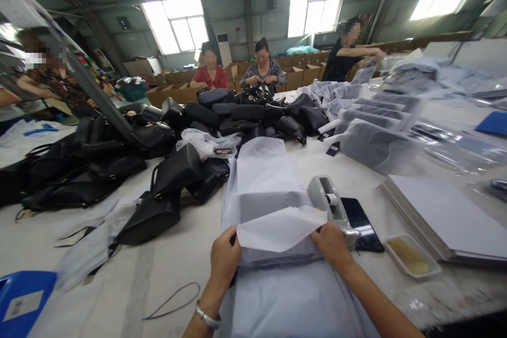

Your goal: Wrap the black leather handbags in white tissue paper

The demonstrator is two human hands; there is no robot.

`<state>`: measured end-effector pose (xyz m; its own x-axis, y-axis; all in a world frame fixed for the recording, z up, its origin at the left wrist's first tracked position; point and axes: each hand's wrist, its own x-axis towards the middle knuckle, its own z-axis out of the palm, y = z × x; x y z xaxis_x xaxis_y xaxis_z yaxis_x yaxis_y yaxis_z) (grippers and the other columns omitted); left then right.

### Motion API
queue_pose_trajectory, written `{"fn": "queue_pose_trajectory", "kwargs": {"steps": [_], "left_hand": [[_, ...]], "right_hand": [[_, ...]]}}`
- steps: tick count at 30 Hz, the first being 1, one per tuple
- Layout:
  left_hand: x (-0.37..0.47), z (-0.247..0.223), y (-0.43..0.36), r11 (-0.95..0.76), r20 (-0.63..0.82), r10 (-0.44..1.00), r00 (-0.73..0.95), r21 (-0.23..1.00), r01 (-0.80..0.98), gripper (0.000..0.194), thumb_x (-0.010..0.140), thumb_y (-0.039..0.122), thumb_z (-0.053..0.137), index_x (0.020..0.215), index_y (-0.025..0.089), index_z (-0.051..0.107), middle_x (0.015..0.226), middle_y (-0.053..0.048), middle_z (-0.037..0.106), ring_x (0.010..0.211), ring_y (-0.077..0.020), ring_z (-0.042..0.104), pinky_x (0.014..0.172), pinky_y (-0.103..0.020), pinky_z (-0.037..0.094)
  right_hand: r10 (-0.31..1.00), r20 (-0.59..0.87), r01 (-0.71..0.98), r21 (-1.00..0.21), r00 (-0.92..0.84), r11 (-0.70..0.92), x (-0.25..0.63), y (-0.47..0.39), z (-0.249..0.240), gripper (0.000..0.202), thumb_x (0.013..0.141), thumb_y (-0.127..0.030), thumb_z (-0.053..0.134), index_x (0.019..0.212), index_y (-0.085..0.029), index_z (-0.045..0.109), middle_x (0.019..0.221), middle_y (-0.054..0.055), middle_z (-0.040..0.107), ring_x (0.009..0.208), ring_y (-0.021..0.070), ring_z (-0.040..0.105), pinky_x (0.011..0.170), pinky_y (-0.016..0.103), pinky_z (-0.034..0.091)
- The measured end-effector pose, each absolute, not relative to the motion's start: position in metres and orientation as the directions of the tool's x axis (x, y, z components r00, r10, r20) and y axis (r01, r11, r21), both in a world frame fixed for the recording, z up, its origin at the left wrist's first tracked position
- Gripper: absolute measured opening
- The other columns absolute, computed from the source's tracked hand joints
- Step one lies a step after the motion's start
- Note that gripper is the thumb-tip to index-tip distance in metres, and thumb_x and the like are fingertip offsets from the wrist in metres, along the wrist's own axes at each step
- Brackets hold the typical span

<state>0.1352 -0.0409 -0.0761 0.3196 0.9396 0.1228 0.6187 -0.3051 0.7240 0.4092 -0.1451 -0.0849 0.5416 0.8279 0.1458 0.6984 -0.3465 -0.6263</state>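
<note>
My left hand pinches the left corner of a thin white translucent sheet. At the opposite corner my right hand pinches the same sheet, so it stretches across between both hands. Whether it is paper or plastic I cannot tell. Beneath it lies a pile of similar pale sheets, and a longer white piece extends away behind it. A grey tape dispenser stands just beyond my right hand, beside a dark phone. A bracelet circles my left wrist.
Black handbags are heaped left and ahead. Right of me are a board stack, a small tray with something yellowish and frosted bags. A blue object sits front left, near a black cord loop. Several co-workers work around the table.
</note>
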Motion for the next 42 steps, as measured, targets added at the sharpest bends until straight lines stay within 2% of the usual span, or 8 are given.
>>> {"fn": "queue_pose_trajectory", "kwargs": {"steps": [3, 5, 10, 17, 23, 29, 38, 42], "left_hand": [[0.136, -0.076, -0.040, -0.292, 0.118, 0.945, 0.306, 0.728, 0.620, 0.028, 0.085, 0.035, 0.048, 0.069, 0.019, 0.064, 0.061, 0.001, 0.063, 0.063, -0.0159, 0.057, 0.059, -0.023, 0.039], [0.136, -0.077, -0.040, -0.284, 0.114, 0.948, 0.298, 0.728, 0.624, 0.028, 0.085, 0.035, 0.048, 0.068, 0.019, 0.064, 0.060, 0.002, 0.062, 0.061, -0.0151, 0.055, 0.057, -0.022, 0.037], [0.136, -0.080, -0.037, -0.273, 0.102, 0.951, 0.292, 0.723, 0.634, 0.029, 0.086, 0.034, 0.048, 0.065, 0.018, 0.061, 0.058, 0.004, 0.056, 0.058, -0.0134, 0.052, 0.056, -0.022, 0.033], [0.136, -0.081, -0.035, -0.287, 0.118, 0.948, 0.297, 0.720, 0.632, 0.041, 0.092, 0.046, 0.046, 0.064, 0.019, 0.059, 0.056, 0.004, 0.053, 0.056, -0.0130, 0.051, 0.055, -0.023, 0.034], [0.142, -0.066, -0.031, -0.305, 0.235, 0.952, 0.194, 0.701, 0.645, 0.049, 0.083, 0.052, 0.062, 0.121, 0.021, 0.061, 0.101, -0.006, 0.070, 0.075, -0.0195, 0.063, 0.071, -0.030, 0.050], [0.158, -0.050, -0.004, -0.333, 0.219, 0.940, 0.263, 0.762, 0.555, 0.038, 0.092, 0.051, 0.050, 0.073, 0.020, 0.061, 0.070, 0.001, 0.061, 0.071, -0.0161, 0.058, 0.071, -0.026, 0.043], [0.164, -0.066, 0.016, -0.298, 0.193, 0.952, 0.239, 0.764, 0.572, 0.042, 0.090, 0.052, 0.052, 0.062, 0.020, 0.049, 0.056, 0.007, 0.043, 0.057, -0.0118, 0.044, 0.057, -0.022, 0.033], [0.166, -0.066, 0.023, -0.296, 0.190, 0.952, 0.239, 0.768, 0.568, 0.039, 0.089, 0.051, 0.053, 0.067, 0.019, 0.057, 0.056, 0.006, 0.046, 0.057, -0.0125, 0.046, 0.056, -0.022, 0.034]], "right_hand": [[0.810, 0.213, 0.602, -0.772, 0.546, -0.203, 0.408, -0.143, -0.076, 0.057, 0.081, -0.033, 0.059, 0.136, -0.024, 0.050, 0.135, 0.012, 0.061, 0.108, 0.0296, 0.066, 0.090, 0.043, 0.051], [0.787, 0.300, 0.573, -0.815, 0.540, -0.083, 0.410, -0.140, -0.070, 0.072, 0.080, -0.030, 0.060, 0.147, -0.025, 0.036, 0.148, 0.011, 0.049, 0.118, 0.0277, 0.061, 0.097, 0.045, 0.049], [0.808, 0.345, 0.564, -0.825, 0.478, 0.018, 0.420, -0.121, -0.056, 0.031, 0.087, -0.041, 0.057, 0.106, -0.021, 0.072, 0.133, 0.011, 0.062, 0.122, 0.0280, 0.058, 0.107, 0.045, 0.043], [0.816, 0.310, 0.631, -0.771, 0.487, -0.084, 0.422, -0.088, -0.062, 0.036, 0.089, -0.048, 0.054, 0.094, -0.018, 0.073, 0.122, 0.014, 0.068, 0.113, 0.0289, 0.062, 0.103, 0.044, 0.045], [0.831, 0.293, 0.636, -0.766, 0.472, -0.091, 0.424, -0.084, -0.068, 0.036, 0.090, -0.046, 0.050, 0.096, -0.017, 0.070, 0.109, 0.012, 0.072, 0.105, 0.0277, 0.064, 0.095, 0.039, 0.047], [0.841, 0.284, 0.640, -0.762, 0.461, -0.094, 0.426, -0.084, -0.066, 0.040, 0.093, -0.050, 0.047, 0.080, -0.019, 0.066, 0.094, 0.009, 0.072, 0.094, 0.0254, 0.064, 0.088, 0.035, 0.046], [0.805, 0.289, 0.682, -0.708, 0.519, -0.186, 0.431, -0.078, -0.071, 0.046, 0.092, -0.058, 0.045, 0.071, -0.020, 0.059, 0.071, 0.004, 0.065, 0.070, 0.0202, 0.060, 0.068, 0.029, 0.043], [0.790, 0.298, 0.694, -0.689, 0.536, -0.210, 0.430, -0.075, -0.071, 0.048, 0.092, -0.060, 0.045, 0.066, -0.021, 0.054, 0.065, 0.002, 0.061, 0.064, 0.0185, 0.056, 0.063, 0.028, 0.040]]}}
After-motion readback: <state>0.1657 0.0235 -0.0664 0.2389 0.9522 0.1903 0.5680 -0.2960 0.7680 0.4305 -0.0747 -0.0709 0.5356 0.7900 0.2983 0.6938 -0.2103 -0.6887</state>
